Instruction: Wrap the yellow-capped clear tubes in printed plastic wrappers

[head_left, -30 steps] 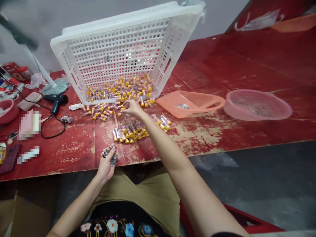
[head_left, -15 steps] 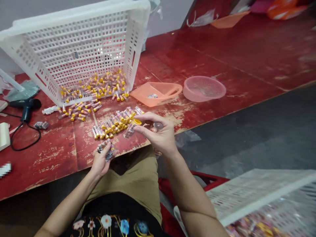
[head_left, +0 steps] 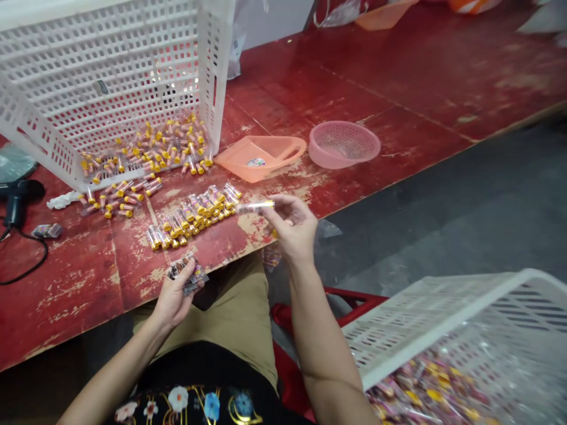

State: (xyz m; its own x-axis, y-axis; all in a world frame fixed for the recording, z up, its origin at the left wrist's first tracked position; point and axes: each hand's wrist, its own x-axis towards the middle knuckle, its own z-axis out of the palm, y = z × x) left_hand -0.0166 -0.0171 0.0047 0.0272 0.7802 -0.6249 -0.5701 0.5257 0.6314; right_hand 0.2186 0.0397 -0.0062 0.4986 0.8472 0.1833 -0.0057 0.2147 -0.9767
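My left hand point(head_left: 177, 295) is closed over a small stack of printed plastic sleeves point(head_left: 188, 273), pinned under the thumb at the table's front edge. In my right hand point(head_left: 297, 230), thumb and fingers pinch a small clear tube with a yellow cap point(head_left: 257, 206), lying nearly level. Something yellow shows beneath those fingers, perhaps another tube; it is mostly hidden. Left of the right hand, rows of yellow-capped tubes in printed sleeves point(head_left: 195, 213) lie stacked on the red table. Behind them is a loose pile of yellow-capped tubes point(head_left: 119, 198).
A white slatted basket point(head_left: 215, 88) tipped on its side spills more tubes onto the table point(head_left: 425, 100). An orange scoop point(head_left: 274, 154) and a pink sieve point(head_left: 345, 144) stand further right. A black hot-air gun point(head_left: 16, 203) lies left. Another white basket point(head_left: 398, 330) with wrapped tubes is at lower right.
The view has swung right. My right hand has moved right, away from the stacked rows, and the tube it holds now lies more level. My left hand still grips the sleeves.
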